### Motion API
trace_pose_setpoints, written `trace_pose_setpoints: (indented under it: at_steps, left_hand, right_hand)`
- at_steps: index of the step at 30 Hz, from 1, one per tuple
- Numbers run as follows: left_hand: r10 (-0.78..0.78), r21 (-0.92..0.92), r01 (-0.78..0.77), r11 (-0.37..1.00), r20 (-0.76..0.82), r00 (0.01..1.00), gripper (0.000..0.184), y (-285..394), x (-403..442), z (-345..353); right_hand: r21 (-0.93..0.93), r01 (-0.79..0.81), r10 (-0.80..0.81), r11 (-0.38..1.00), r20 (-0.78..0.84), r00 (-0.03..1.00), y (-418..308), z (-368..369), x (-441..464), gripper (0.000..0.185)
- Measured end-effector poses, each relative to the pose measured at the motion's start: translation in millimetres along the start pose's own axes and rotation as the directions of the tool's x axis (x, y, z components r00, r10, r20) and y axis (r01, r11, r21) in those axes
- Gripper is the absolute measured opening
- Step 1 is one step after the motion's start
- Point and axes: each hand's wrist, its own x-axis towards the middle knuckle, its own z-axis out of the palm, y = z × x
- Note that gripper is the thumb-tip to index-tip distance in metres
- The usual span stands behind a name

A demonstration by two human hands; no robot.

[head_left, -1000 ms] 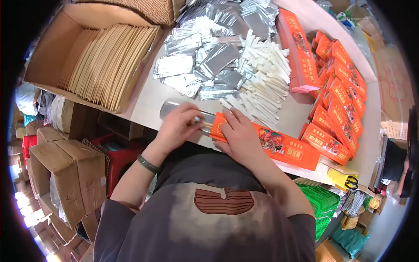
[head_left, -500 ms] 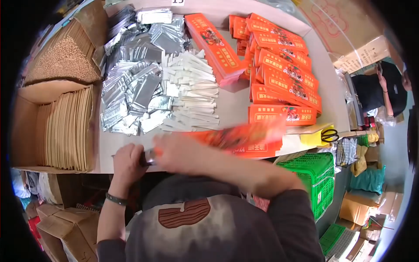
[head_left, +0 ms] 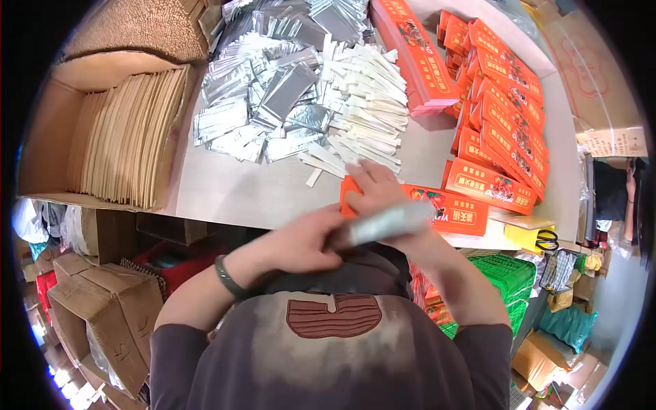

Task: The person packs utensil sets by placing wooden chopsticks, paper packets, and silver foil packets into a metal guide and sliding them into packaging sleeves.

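My left hand (head_left: 311, 239) is closed round the dark end of a pale, shiny, elongated object (head_left: 389, 222), which is blurred by motion and crosses in front of my right wrist. My right hand (head_left: 372, 191) grips the left end of a red printed sleeve (head_left: 447, 210) at the table's front edge, its fingers bent over the top. Whether one sleeve or a stack lies under it I cannot tell. Just beyond my right fingers are loose white paper strips (head_left: 365, 102). Silver foil packets (head_left: 287, 92) are heaped to their left.
A cardboard box (head_left: 51, 147) of wooden sticks stands at the left, with more sticks (head_left: 140, 31) behind. Red sleeves (head_left: 506, 116) are piled at the right, beside a long red stack (head_left: 420, 61). Black-handled scissors (head_left: 547, 239) lie by the right edge, above a green crate (head_left: 502, 273).
The view has swung left and back. My left hand has come off the table's left side toward my body with the shiny object. My right hand is back over the red sleeve by the edge.
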Motion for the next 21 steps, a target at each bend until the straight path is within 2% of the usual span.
trace_pose_setpoints:
  at_steps: [1,2,3,4,5,6,9,12,14,17,18,20,21]
  left_hand:
    - [-0.199,0.085,0.209,0.974,-0.117,0.973,0.038,-6.0,-9.2,-11.0]
    - [-0.371,0.147,0.413,0.899,-0.246,0.895,0.032,-13.0,-17.9,-24.2]
    - [-0.425,0.197,0.555,0.808,-0.458,0.781,0.033,-20.1,-21.2,-28.0]
    - [-0.327,0.368,0.587,0.721,-0.567,0.756,0.039,-29.3,-26.7,-31.8]
    - [-0.192,0.472,0.539,0.698,-0.601,0.776,0.048,-44.8,-33.1,-32.2]
    - [-0.173,0.507,0.516,0.691,-0.577,0.798,0.054,-46.0,-36.8,-32.3]
    - [-0.197,0.568,0.474,0.673,-0.481,0.855,0.066,-40.4,-45.9,-32.5]
    - [-0.256,0.648,0.399,0.649,-0.308,0.916,0.072,-30.1,-54.6,-54.0]
    - [-0.319,0.645,0.384,0.661,-0.221,0.922,0.073,-22.3,-50.7,-60.3]
    - [-0.034,0.625,0.132,0.769,-0.166,0.986,0.069,-23.7,-31.7,-79.8]
    - [-0.02,0.667,0.164,0.727,-0.218,0.976,0.067,-15.1,-25.2,-86.6]
    - [0.052,0.756,0.277,0.593,-0.379,0.924,0.063,-31.5,-2.7,-107.3]
    - [0.143,0.758,0.349,0.552,-0.498,0.855,0.057,-37.2,18.0,-114.6]
  right_hand:
    - [-0.374,0.114,-0.113,0.92,0.025,0.993,-9.2,-4.2,-0.3,0.043]
    - [-0.693,0.195,-0.224,0.694,0.05,0.973,-18.4,-8.3,-0.4,0.039]
    - [-0.72,0.118,-0.149,0.684,0.021,0.989,-15.5,-2.6,-0.1,0.037]
    - [-0.745,0.042,-0.073,0.666,-0.009,0.997,-11.0,9.0,0.0,0.037]
    - [-0.767,-0.03,-0.004,0.641,-0.043,0.999,-7.4,20.7,2.7,0.039]
    - [-0.787,-0.102,0.058,0.609,-0.084,0.995,-6.5,27.5,7.7,0.042]
    - [-0.705,-0.205,0.196,0.679,-0.095,0.976,-7.0,32.9,15.2,0.033]
    - [-0.525,-0.243,0.25,0.816,-0.06,0.967,-5.9,22.9,21.9,0.024]
    - [-0.521,-0.118,0.131,0.845,-0.013,0.991,-2.9,50.1,26.3,0.022]
    - [-0.506,0.003,0.039,0.863,0.073,0.997,-20.9,41.2,35.9,0.022]
    - [-0.497,0.033,0.021,0.867,0.103,0.994,-27.7,31.4,42.3,0.023]
    - [-0.585,-0.06,-0.053,0.809,-0.173,0.983,-12.4,-14.7,61.2,0.023]
    - [-0.649,0.024,-0.216,0.761,-0.217,0.952,22.0,-36.0,69.4,0.023]
